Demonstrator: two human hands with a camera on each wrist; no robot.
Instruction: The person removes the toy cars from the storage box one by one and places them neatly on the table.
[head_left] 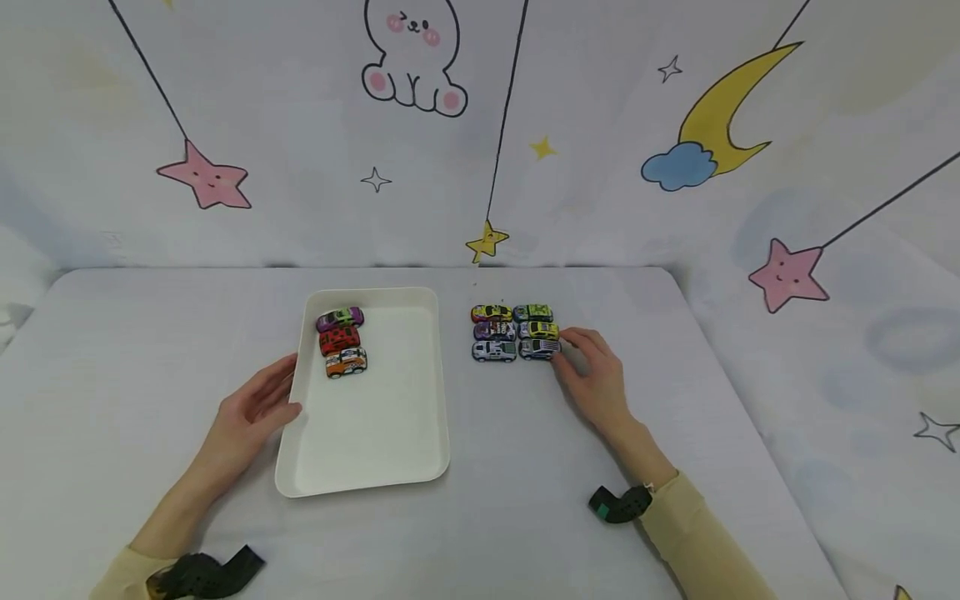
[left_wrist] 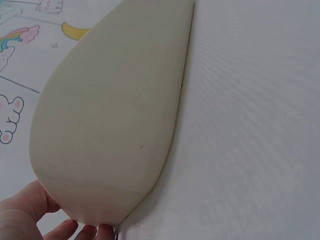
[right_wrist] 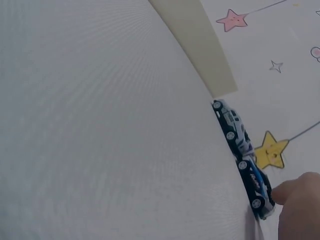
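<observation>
My left hand (head_left: 251, 408) rests at the left side of a white rectangular tray (head_left: 375, 417), its thumb at the rim. In the left wrist view, fingertips (left_wrist: 105, 231) touch the outer wall. Three toy cars stand in the tray's upper left: a purple-green one (head_left: 340, 318), a red one (head_left: 339, 339) and an orange-white one (head_left: 346, 362). Right of the tray, several toy cars form two columns. My right hand (head_left: 596, 379) reaches their right side, index finger beside a yellow car (head_left: 539, 331), thumb against a dark silver car (head_left: 539, 349).
A silver-white car (head_left: 494, 351), a purple car (head_left: 495, 331), a yellow-red car (head_left: 491, 312) and a green car (head_left: 533, 312) stand close together. The white table (head_left: 517, 467) ends at a cartoon-patterned backdrop (head_left: 300, 150). Dark wrist mounts (head_left: 621, 505) sit on both forearms.
</observation>
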